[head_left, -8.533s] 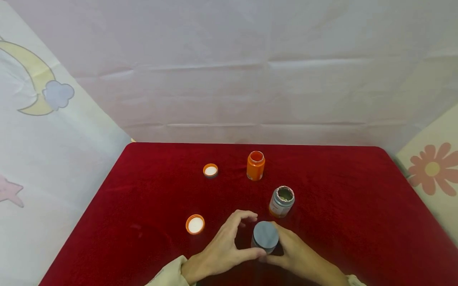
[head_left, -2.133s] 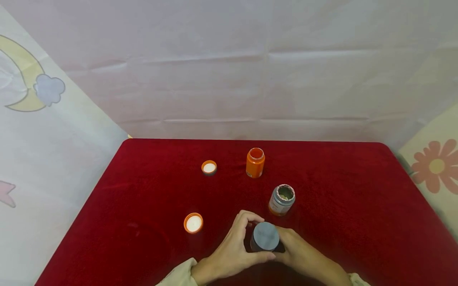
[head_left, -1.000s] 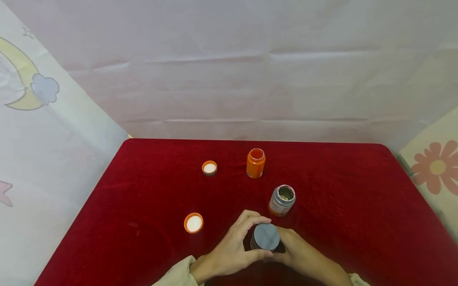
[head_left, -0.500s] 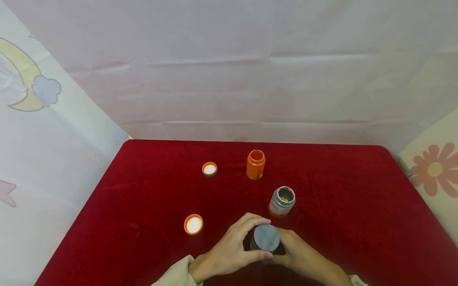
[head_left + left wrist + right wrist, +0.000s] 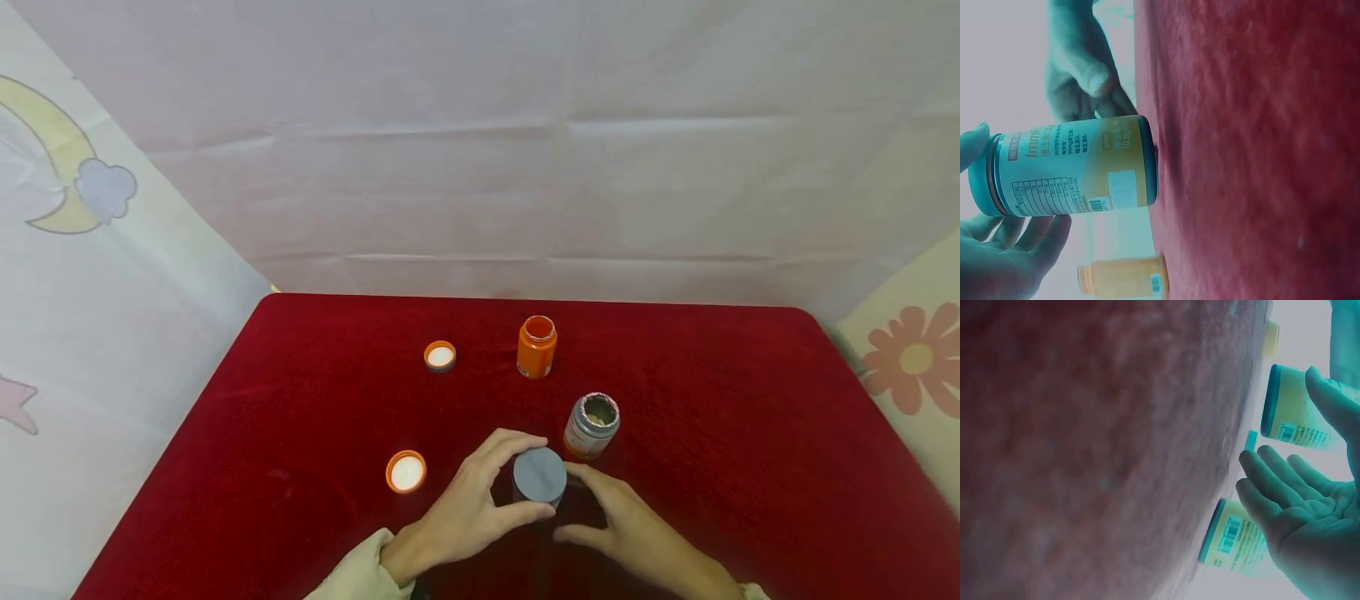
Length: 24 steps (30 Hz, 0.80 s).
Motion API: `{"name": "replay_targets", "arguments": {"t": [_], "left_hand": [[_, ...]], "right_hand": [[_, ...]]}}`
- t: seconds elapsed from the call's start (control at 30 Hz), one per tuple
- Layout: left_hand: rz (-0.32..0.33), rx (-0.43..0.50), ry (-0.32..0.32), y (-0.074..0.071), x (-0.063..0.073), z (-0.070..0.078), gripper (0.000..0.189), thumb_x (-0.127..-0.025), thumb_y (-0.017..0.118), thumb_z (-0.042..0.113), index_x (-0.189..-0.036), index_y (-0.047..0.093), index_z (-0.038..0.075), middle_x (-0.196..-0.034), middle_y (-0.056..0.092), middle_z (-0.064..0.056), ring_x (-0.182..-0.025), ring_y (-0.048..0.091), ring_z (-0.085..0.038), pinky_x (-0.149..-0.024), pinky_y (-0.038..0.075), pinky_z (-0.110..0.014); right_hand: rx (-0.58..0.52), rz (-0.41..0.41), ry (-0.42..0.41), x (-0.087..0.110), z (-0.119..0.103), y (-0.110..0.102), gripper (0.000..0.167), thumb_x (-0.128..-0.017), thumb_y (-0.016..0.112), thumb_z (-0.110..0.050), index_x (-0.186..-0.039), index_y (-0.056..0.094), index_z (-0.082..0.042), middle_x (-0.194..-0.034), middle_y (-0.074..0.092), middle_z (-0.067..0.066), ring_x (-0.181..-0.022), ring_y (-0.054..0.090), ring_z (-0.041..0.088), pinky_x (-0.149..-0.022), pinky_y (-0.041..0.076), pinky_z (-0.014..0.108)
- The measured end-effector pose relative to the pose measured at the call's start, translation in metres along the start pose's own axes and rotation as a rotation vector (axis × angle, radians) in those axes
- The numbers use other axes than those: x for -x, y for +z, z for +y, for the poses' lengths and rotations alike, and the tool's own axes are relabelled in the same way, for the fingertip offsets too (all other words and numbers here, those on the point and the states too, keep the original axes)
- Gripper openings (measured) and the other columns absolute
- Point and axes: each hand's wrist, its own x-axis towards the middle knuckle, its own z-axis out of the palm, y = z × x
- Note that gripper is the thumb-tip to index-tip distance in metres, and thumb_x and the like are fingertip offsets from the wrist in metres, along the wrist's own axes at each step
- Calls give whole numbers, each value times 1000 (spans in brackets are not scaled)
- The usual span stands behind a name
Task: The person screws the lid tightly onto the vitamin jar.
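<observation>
A capped supplement bottle with a grey lid stands upright near the front of the table. My left hand grips it up at the lid, thumb on the near side and fingers round the far side. Its printed label shows in the left wrist view, the base close to the cloth. Just to its right, my right hand holds nothing, with thumb and fingers spread apart. In the right wrist view the palm faces up, fingers loosely extended beside the bottle.
Behind the hands stands an uncapped grey-and-orange bottle, and farther back an uncapped orange bottle. Two upturned lids lie on the left, one nearer and one farther. Red cloth covers the table, with a pale curtain behind.
My right hand has let go of the capped bottle and drawn its fingers apart. The left hand has shifted slightly left and away from me with the bottle.
</observation>
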Motion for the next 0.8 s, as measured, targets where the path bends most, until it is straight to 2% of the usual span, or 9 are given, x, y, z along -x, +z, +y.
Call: {"name": "replay_targets", "arguments": {"t": [0.13,0.23,0.4,0.53,0.8], "left_hand": [[73,-14,-19,-9,0,-1,60,-86,79,28,-139,50,25,-133,54,6,-117,55,-10,-98,50,-29],[128,-13,-35,-16,0,-3,60,-85,79,27,-138,51,25,-134,55,6,-117,55,-10,-99,48,-30],[201,7,-72,-30,2,-5,59,-87,77,24,-140,51,25,-136,55,-1,-114,55,-12,-99,46,-30],[264,-17,-76,-43,3,-8,60,-87,77,20,-141,51,24,-134,56,0,-113,55,-13,-97,47,-31],[391,-34,-98,-65,7,-15,62,-84,79,10,-139,52,19,-127,57,1,-109,57,-11,-97,47,-24]], "right_hand": [[38,48,37,2,-1,-4,67,-84,71,-53,-134,56,-10,-130,65,-2,-118,63,19,-97,54,33],[48,70,56,4,0,-6,65,-84,72,-51,-132,57,-10,-129,66,-2,-118,63,19,-96,54,33],[84,134,31,6,2,-9,58,-83,76,-43,-129,59,-12,-125,68,-3,-114,65,16,-94,54,28],[103,181,13,7,4,-11,55,-81,80,-35,-127,60,-13,-123,68,-5,-112,64,11,-92,54,25],[119,209,40,8,5,-15,51,-81,81,-33,-124,63,-13,-121,68,-8,-111,63,9,-90,56,32]]}}
